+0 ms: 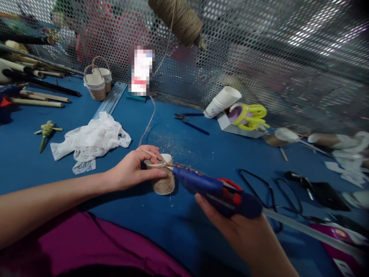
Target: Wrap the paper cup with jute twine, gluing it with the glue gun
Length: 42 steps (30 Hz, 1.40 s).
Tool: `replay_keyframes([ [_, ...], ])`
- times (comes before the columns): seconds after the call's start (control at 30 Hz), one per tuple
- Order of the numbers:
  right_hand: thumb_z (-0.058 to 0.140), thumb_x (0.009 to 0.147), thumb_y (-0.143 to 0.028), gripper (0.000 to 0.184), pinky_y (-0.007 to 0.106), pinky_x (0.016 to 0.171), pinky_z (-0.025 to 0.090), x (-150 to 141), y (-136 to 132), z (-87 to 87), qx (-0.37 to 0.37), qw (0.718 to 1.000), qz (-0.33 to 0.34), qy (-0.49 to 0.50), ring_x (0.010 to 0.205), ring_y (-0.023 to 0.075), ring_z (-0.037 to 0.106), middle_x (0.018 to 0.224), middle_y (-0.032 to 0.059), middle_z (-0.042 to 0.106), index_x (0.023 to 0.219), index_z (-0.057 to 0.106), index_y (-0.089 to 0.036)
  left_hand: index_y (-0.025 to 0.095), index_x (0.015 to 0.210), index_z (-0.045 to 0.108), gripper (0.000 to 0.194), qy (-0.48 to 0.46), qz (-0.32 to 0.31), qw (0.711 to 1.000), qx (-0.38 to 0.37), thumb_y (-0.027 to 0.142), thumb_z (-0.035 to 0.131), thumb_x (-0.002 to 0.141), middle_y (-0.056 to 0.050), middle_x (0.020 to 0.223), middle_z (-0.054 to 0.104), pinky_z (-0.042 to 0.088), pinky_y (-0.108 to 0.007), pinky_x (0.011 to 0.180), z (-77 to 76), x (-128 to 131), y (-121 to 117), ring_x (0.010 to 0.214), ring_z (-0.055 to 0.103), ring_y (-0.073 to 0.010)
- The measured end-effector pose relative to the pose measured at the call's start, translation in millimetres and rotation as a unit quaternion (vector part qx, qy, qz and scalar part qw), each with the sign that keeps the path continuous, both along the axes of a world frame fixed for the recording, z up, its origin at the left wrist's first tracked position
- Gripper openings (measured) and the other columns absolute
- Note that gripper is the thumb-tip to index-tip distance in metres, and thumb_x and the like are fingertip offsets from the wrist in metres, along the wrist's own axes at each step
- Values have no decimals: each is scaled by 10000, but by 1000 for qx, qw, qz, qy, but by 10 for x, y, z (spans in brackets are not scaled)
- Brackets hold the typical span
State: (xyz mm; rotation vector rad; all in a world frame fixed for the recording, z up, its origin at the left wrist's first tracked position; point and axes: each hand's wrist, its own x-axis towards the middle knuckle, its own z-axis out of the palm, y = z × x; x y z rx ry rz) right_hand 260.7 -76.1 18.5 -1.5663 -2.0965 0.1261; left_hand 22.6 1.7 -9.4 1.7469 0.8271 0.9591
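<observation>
A small paper cup (163, 185) wrapped in jute twine is upright on the blue table, its white inside showing at the top. My left hand (144, 165) grips it near the rim from the left, fingers and thumb closed around it. Loose twine (147, 129) runs from that hand up toward the spool. Wrapped in my right hand (233, 231) is a blue hot glue gun (206, 182) with a clear glue stick (300, 227) out of its back. Its nozzle points left and meets the cup's rim, by the twine.
White lace (93, 138) lies left of my hands, near twine baskets (96, 86). Pliers (191, 121), stacked paper cups (223, 100) and yellow-handled scissors (250, 115) lie behind. A twine spool (181, 23) hangs on the mesh. A black cable (259, 182) loops at right.
</observation>
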Motion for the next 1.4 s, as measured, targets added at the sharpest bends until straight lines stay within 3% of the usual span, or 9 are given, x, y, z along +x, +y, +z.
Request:
replay_keyframes([
  [0.2, 512, 813, -467, 256, 392, 770, 512, -7, -24, 28, -16, 999, -15, -35, 809, 243, 642, 815, 64, 667, 900, 608, -246, 160, 666, 577, 149, -9, -12, 1000, -8, 245, 686, 720, -68, 939, 631, 315, -438, 1036, 15, -23, 2, 1051, 518, -200],
  [0.47, 524, 810, -400, 194, 346, 732, 517, -32, -10, 98, -15, 1000, 10, -10, 721, 213, 640, 766, 32, 668, 911, 626, -270, 153, 675, 592, 119, 22, -34, 999, -26, 219, 666, 741, -95, 1019, 644, 365, -420, 992, 59, -72, 13, 1126, 496, -217],
  [0.6, 508, 814, -436, 203, 333, 718, 516, -64, -6, 142, -43, 999, -12, -2, 682, 202, 630, 730, 20, 653, 877, 612, -273, 151, 661, 565, 140, 24, -42, 999, -18, 207, 661, 747, -108, 1084, 652, 331, -429, 1023, 62, -83, 19, 1159, 488, -226],
  [0.73, 507, 814, -429, 186, 306, 670, 524, -68, 17, 162, -46, 999, 11, 9, 603, 179, 613, 663, 5, 629, 840, 595, -267, 155, 664, 528, 157, 22, -57, 998, -9, 195, 644, 762, -110, 1141, 646, 321, -441, 1026, 52, -94, 26, 1191, 473, -224],
  [1.0, 482, 824, -464, 271, 390, 745, 525, -85, -44, 160, -63, 997, -35, 5, 730, 237, 643, 734, 57, 661, 887, 636, -249, 160, 664, 521, 161, 31, -65, 997, -18, 195, 629, 778, -96, 1184, 628, 313, -446, 1029, 55, -109, 37, 1221, 446, -215],
  [1.27, 502, 814, -400, 215, 417, 795, 529, -165, -56, 195, -81, 995, 4, 56, 826, 251, 659, 868, 75, 690, 829, 666, -261, 163, 657, 535, 152, 26, -69, 997, -16, 181, 637, 768, -83, 1177, 636, 286, -458, 1051, 60, -103, 29, 1216, 460, -209],
  [1.4, 481, 828, -402, 231, 435, 830, 508, -157, -96, 112, -59, 997, -5, 43, 914, 267, 640, 917, 84, 691, 826, 671, -270, 160, 633, 522, 175, 21, -73, 997, -10, 173, 637, 764, -88, 1168, 641, 275, -464, 1059, 68, -99, 27, 1208, 469, -210],
])
